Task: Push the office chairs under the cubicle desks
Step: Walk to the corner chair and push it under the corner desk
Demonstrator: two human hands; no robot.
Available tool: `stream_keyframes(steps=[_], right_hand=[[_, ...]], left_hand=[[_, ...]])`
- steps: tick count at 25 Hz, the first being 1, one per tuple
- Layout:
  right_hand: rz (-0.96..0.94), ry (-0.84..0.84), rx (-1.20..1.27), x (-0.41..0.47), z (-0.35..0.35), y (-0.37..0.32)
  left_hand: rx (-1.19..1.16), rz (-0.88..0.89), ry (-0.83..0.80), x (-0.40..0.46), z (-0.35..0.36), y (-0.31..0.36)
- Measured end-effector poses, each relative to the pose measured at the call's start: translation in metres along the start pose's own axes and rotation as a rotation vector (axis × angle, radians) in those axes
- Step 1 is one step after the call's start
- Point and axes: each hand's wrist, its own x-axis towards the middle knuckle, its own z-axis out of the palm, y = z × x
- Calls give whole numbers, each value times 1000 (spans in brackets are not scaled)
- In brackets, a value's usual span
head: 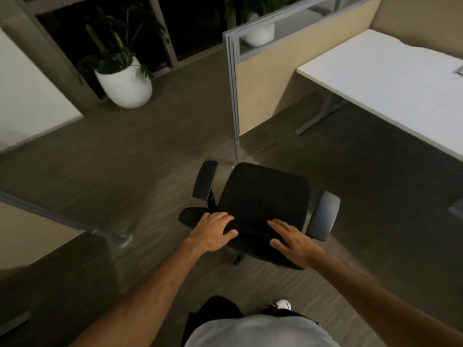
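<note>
A black office chair (263, 196) with two grey armrests stands on the carpet in the aisle, seen from above and behind. My left hand (213, 232) rests flat on the left end of the backrest's top edge, fingers spread. My right hand (290, 237) lies flat on the right end of that edge, fingers straight. A white cubicle desk (390, 78) stands at the upper right, well apart from the chair, with open floor beneath it. The chair's base is mostly hidden; one caster shows below the backrest.
A tan cubicle partition (263, 71) with a grey metal end post (234, 96) stands just beyond the chair, left of the desk. A white planter (125, 86) with a green plant sits at the back left. Another partition's foot (110, 236) is at the left.
</note>
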Motion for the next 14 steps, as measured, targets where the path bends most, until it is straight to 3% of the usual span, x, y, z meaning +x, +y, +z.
stream_keyframes(steps=[5,7,14], right_hand=[[217,45,59,9,35,-18],[281,26,-58,3,50,-18],[490,120,-125,17,73,-46]], left_hand=[[64,113,-128,18,12,-63],[67,141,-129,25,13,-80],[131,263,-86,39,11,-123]])
